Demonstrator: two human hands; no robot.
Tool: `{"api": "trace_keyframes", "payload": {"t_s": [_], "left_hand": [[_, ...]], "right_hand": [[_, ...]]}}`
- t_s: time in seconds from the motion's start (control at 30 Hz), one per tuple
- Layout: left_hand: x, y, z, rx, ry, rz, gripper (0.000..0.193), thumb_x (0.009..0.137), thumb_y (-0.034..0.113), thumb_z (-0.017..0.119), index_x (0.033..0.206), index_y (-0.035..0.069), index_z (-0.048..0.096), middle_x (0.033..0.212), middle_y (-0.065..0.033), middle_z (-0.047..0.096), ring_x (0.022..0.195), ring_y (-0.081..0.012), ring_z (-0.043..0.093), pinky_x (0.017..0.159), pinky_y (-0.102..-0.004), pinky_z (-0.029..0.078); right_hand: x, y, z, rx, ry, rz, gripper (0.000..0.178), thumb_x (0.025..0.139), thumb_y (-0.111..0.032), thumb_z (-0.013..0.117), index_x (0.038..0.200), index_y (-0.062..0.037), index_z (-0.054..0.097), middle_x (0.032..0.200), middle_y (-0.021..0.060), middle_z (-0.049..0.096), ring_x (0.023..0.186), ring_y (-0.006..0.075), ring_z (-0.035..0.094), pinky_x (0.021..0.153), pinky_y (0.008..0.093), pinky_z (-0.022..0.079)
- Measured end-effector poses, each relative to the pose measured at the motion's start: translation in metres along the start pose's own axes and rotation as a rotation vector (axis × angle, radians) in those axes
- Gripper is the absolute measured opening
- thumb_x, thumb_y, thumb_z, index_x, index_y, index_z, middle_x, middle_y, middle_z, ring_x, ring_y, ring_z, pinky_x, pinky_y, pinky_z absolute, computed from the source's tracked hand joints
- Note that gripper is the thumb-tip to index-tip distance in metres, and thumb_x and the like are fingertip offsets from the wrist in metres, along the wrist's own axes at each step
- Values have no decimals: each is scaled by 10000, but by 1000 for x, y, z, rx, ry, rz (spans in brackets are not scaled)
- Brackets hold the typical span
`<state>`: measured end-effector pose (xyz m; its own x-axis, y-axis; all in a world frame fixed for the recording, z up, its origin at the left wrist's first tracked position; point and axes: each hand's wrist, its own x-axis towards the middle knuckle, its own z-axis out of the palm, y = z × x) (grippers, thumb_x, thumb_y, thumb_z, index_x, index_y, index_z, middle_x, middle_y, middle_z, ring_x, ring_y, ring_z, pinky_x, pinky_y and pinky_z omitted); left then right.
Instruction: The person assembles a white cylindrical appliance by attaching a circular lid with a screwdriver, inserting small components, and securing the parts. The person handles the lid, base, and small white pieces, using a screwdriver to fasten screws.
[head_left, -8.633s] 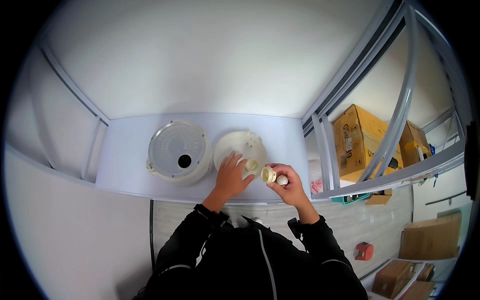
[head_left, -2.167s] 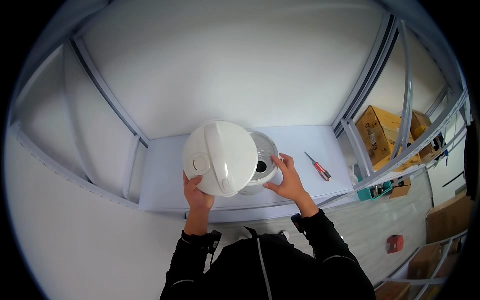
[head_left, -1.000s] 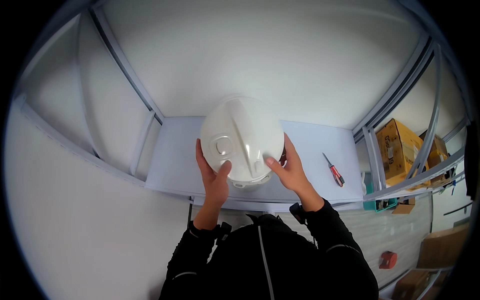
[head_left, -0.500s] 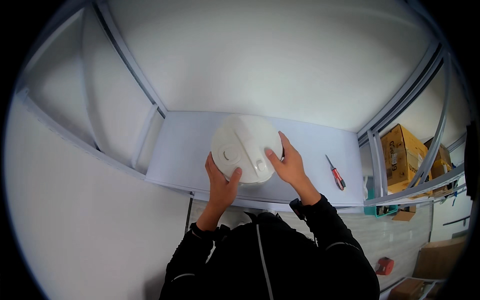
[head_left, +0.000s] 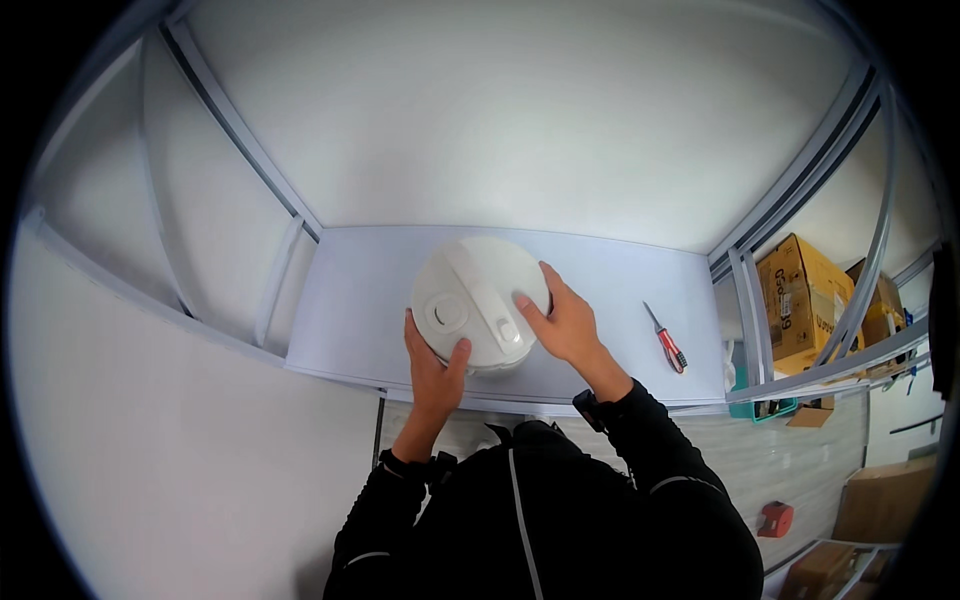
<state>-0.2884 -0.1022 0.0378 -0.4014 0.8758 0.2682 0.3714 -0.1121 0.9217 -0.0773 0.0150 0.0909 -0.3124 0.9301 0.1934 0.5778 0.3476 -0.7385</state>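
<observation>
I'd call this a workshop or storeroom bay: a plain pale tabletop (head_left: 620,280) inside a grey metal frame (head_left: 240,125), with 1 red-handled screwdriver (head_left: 667,341) lying near its right edge. Past that edge I see a yellow-brown carton (head_left: 803,310), a teal crate (head_left: 768,415) and, lower down, more cardboard boxes (head_left: 885,508).

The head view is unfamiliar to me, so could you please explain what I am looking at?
There is no machine here: these are a person's bare left hand and right hand. The wide fisheye camera sits on the person's head and looks down, so straight edges bend toward the rim. Between them, the hands hold a round white appliance, with its lid facing up. On the pale table, to its right, lies a screwdriver with a red and black handle. Beyond the table, at right, is a yellow-brown cardboard box.
</observation>
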Motion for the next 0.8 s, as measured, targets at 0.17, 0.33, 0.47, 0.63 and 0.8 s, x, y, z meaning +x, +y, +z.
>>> {"api": "trace_keyframes", "payload": {"t_s": [0.17,0.33,0.47,0.63,0.8], "left_hand": [[-3,-1,1,-5,11,-7,967,975,275,709,1624,-121,111,1648,-329,254,1518,-445,325,1251,-501,282],[-2,-4,-1,-19,5,9,946,974,261,704,1623,-116,128,1635,-311,292,1500,-426,361,1243,-492,300],[-2,-3,0,-56,5,15,921,974,234,696,1623,-110,140,1622,-299,315,1484,-406,388,1232,-483,320],[-2,-3,-1,-42,2,-3,916,967,212,700,1622,-105,144,1614,-294,325,1472,-402,402,1221,-478,337],[-3,-11,-1,-55,6,-23,992,918,232,757,1622,-105,143,1622,-294,304,1479,-411,388,1221,-485,340]], "right_hand": [[1,3,1,-3,-7,-15,784,986,-523,670,1517,27,497,1064,225,753,877,336,745,803,391,570],[-2,2,1,-32,-9,-38,791,992,-524,660,1519,39,484,1041,235,745,852,350,739,775,412,570],[-3,6,5,-59,14,-63,792,997,-520,653,1525,43,471,1038,233,742,843,353,736,770,416,570],[-5,15,15,-87,78,-116,766,1002,-490,657,1524,40,472,1043,224,742,801,333,724,749,407,566],[-5,14,16,-59,72,-109,746,1003,-469,661,1532,21,472,1062,215,744,779,314,717,738,397,562]]}}
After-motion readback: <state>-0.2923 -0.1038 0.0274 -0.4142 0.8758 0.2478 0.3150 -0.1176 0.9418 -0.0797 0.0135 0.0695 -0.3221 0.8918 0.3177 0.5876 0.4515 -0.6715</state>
